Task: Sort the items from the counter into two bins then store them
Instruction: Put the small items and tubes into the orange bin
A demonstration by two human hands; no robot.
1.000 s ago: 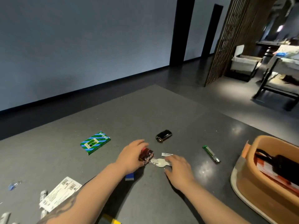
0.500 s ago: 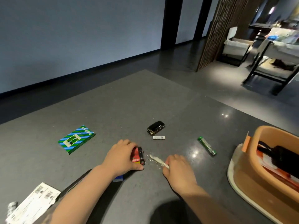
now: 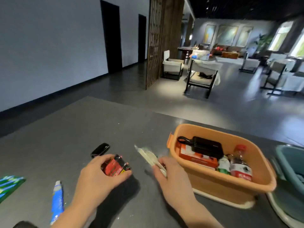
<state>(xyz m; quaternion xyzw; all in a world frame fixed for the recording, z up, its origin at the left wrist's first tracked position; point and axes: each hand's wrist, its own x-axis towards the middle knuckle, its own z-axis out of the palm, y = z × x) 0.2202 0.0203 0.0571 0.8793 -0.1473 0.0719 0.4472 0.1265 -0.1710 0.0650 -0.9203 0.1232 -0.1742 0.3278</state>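
Red-and-black pack (image 3: 116,167) sits low on the counter (image 3: 65,129), my left hand (image 3: 100,176) curled around it. Right hand (image 3: 172,176) pinches a pale, blurred wrapped strip (image 3: 147,156), wrist angled toward the orange bin (image 3: 222,183). Best to lift both clear of the rim, then drop them among the boxes and bottles. Teal bin (image 3: 289,163) waits farther right.

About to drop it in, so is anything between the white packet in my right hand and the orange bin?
Nothing visible. The right hand holds the white packet just left of the orange bin, whose open top is unobstructed.
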